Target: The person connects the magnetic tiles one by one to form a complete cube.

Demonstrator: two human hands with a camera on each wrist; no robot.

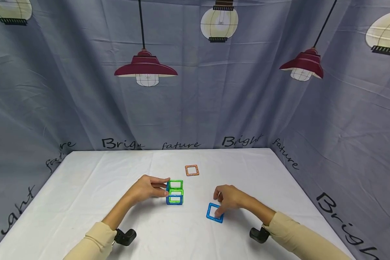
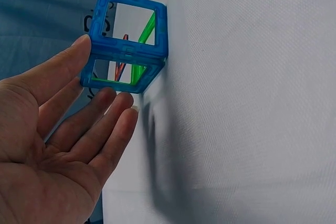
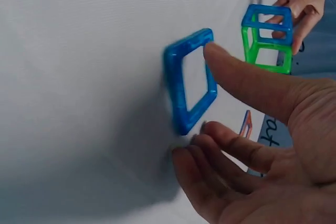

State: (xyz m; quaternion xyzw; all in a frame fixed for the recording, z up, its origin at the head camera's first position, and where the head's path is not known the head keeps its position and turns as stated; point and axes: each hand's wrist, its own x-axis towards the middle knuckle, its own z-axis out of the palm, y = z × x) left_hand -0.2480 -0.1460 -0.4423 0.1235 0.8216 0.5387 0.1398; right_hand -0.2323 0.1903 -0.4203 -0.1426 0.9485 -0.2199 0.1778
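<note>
Left of the table's middle stands a box of blue and green magnetic tiles (image 1: 174, 204), an open square frame. My left hand (image 1: 147, 188) pinches it at its blue left side; thumb and index finger lie at that side's two edges. In the left wrist view two blue tiles (image 2: 127, 48) meet at an edge, with green behind. My right hand (image 1: 233, 199) is over a single blue magnetic tile (image 1: 208, 213), a square frame. The right thumb (image 3: 231, 72) touches one edge of it, and the other fingers (image 3: 191, 166) are loosely bent beside its lower corner.
An orange square tile (image 1: 192, 175) lies flat beyond the box, farther back on the white-covered table (image 1: 149, 231). Grey-blue curtains (image 1: 188, 108) printed with lamps and lettering hang behind and at the sides. Each wrist wears a black camera (image 1: 126, 237).
</note>
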